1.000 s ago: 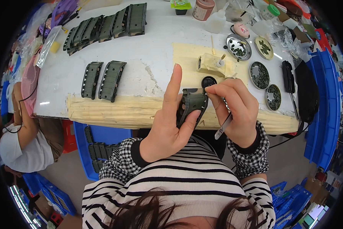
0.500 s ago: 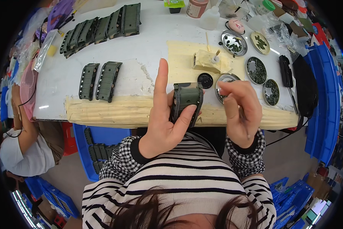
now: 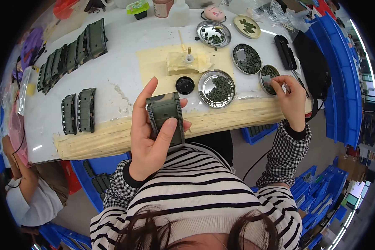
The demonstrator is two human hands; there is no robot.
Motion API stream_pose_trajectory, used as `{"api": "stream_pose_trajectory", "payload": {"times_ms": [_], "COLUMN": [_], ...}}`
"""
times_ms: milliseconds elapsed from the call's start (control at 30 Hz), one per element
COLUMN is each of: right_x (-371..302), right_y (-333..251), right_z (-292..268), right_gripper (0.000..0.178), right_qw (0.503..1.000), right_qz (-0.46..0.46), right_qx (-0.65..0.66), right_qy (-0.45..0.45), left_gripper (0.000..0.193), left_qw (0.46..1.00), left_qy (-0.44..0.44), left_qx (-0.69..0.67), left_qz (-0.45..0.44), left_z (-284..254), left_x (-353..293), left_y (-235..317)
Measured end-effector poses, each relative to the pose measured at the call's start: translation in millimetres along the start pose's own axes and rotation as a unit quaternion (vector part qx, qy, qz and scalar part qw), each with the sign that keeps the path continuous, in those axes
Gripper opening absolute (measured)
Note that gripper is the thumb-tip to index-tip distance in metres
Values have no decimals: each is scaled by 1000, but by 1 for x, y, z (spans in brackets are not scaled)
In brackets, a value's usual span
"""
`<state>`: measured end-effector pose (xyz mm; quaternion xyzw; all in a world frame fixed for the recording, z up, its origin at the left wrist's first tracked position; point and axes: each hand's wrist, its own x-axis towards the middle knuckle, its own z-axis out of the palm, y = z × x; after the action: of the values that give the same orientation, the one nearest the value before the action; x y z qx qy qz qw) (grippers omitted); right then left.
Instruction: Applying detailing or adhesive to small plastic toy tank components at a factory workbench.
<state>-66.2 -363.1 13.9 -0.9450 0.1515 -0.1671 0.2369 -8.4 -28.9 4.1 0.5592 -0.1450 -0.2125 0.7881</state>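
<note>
My left hand [image 3: 145, 152] holds a curved green camouflage part [image 3: 166, 112] with toothed edges, upright over the table's near edge. The thumb presses its face while the index finger points up. Over at the right, my right hand [image 3: 292, 102] has thumb and fingers pinched together at a small round dish [image 3: 260, 81] of tiny green pieces; whatever the fingertips grip cannot be made out. Nearer the middle lies a metal dish [image 3: 201, 88] of small green pieces, beside a black round dish [image 3: 184, 85]. Behind it a tape-wrapped block [image 3: 175, 64] bears a small white cup [image 3: 189, 58] with a stick.
More dishes [image 3: 234, 60] of green pieces stand at the back right, near a black case [image 3: 285, 52]. Two curved green parts [image 3: 86, 110] lie at left, with a row [image 3: 70, 54] of several behind. Blue bins [image 3: 85, 179] sit below the table. Another person [image 3: 37, 191] is at far left.
My right hand has moved right, from above the middle metal dish to the small dish. The view has turned and shifted right. My left hand still holds the camouflage part.
</note>
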Motion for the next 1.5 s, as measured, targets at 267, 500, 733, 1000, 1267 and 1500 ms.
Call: {"api": "stream_pose_trajectory", "payload": {"times_ms": [267, 500, 733, 1000, 1267, 1500], "right_x": [27, 34, 23, -23, -25, -28], "right_y": [1, 3, -18, -147, -173, -166], "right_z": [2, -1, -20, 28, 78, 73], "right_gripper": [15, 13, 8, 20, 22, 26], "right_qw": [991, 980, 998, 947, 910, 919], "right_qz": [-31, -108, -30, -246, -297, -352], "right_qx": [20, -39, 47, 201, 290, 177], "right_qy": [-132, -160, -26, -42, 9, 25], "left_gripper": [65, 71, 46, 21, 19, 19], "left_qw": [999, 1000, 999, 997, 999, 980], "left_qy": [26, 24, 10, -61, -30, -20], "left_qx": [25, -7, -32, -36, -23, 171], "left_qz": [0, 10, 42, -3, 17, 99], "left_z": [-4, -5, -7, -7, -19, -22], "left_x": [-5, -3, -6, -3, -5, -2], "left_y": [2, 2, -3, -7, -8, -13]}}
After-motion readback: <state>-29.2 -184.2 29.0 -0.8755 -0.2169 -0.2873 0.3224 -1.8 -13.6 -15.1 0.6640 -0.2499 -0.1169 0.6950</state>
